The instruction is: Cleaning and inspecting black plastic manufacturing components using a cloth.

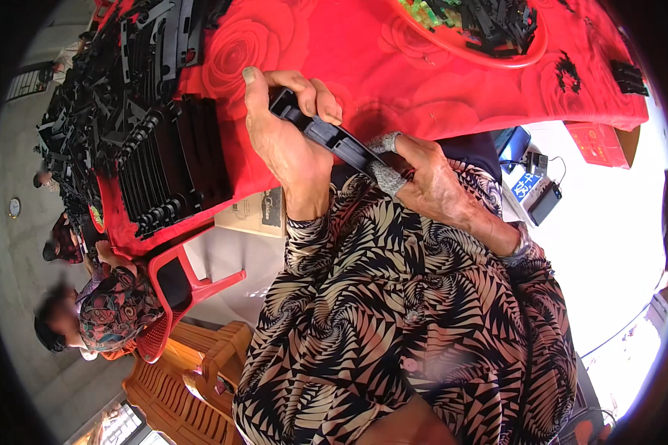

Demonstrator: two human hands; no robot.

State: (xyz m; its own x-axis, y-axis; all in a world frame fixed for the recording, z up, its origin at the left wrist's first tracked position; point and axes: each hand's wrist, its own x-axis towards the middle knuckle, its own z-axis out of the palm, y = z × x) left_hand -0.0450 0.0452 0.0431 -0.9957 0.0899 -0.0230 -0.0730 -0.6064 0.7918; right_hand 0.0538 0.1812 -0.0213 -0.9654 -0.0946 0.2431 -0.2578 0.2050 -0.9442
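My left hand [286,130] grips the upper end of a long black plastic strip [332,137], fingers curled over its top, above the edge of the red rose-patterned tablecloth [393,74]. My right hand [423,178] holds the strip's lower end, with grey fabric wraps on the fingers. The strip runs slanted between both hands, just above my lap in patterned black-and-beige clothing.
A stack of black strips [167,167] lies at the table's left, with a bigger heap of black parts [96,81] behind it. A red basin [482,30] holds black and green pieces. A red plastic chair [174,285], wooden chairs and another seated person [104,308] are at the left.
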